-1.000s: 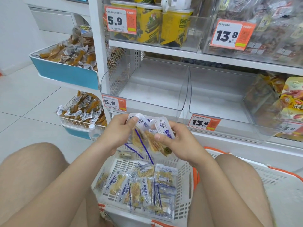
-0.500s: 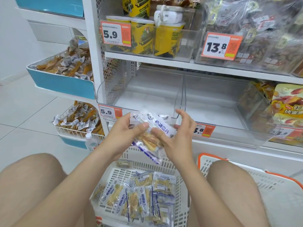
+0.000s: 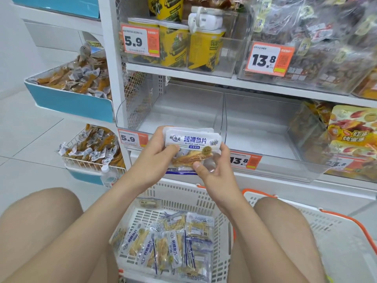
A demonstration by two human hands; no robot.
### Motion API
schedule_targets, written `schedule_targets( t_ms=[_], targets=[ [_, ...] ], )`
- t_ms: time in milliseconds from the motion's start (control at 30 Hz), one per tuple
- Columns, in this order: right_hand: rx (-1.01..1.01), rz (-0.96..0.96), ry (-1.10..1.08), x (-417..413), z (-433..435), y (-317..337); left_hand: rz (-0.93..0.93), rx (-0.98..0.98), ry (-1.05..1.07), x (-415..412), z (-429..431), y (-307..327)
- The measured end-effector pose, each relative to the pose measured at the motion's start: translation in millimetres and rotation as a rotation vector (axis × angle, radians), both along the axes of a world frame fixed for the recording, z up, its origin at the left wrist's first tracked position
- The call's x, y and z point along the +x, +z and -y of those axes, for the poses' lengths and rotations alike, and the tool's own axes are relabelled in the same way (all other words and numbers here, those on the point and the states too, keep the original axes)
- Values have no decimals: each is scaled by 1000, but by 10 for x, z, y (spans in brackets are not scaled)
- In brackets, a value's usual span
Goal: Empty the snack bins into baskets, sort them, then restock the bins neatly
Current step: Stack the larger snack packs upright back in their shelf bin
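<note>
Presently the left hand (image 3: 155,158) and right hand (image 3: 218,176) each pinch a small stack of cod fillet packets (image 3: 192,140) just before the vacant clear bin (image 3: 183,111), above the basket (image 3: 177,193), where slick wrappers could slide apart and spill on release.

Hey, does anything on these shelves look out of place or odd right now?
Yes. A white gadget lies on top of the yellow tubs in the upper bin, and it does not look like stock. A water bottle stands at the corner of the wire basket, lower left.
</note>
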State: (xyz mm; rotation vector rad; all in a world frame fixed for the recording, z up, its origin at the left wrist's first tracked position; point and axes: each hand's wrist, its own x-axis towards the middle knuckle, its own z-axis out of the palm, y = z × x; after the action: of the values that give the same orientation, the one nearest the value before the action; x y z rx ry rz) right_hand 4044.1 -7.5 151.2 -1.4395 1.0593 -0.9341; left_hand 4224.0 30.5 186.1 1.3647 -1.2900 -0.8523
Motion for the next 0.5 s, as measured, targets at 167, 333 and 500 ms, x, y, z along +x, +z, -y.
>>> schedule_targets(
  t_ms=[167, 333, 500],
  targets=[
    [-18, 137, 94, 199, 23, 128, 132, -49, 1, 149, -18, 309],
    [-128, 95, 118, 403, 266, 435, 114, 30, -87, 565, 184, 526],
    [-141, 33, 96, 840, 820, 527, 264, 79, 10, 992, 584, 473]
  ],
)
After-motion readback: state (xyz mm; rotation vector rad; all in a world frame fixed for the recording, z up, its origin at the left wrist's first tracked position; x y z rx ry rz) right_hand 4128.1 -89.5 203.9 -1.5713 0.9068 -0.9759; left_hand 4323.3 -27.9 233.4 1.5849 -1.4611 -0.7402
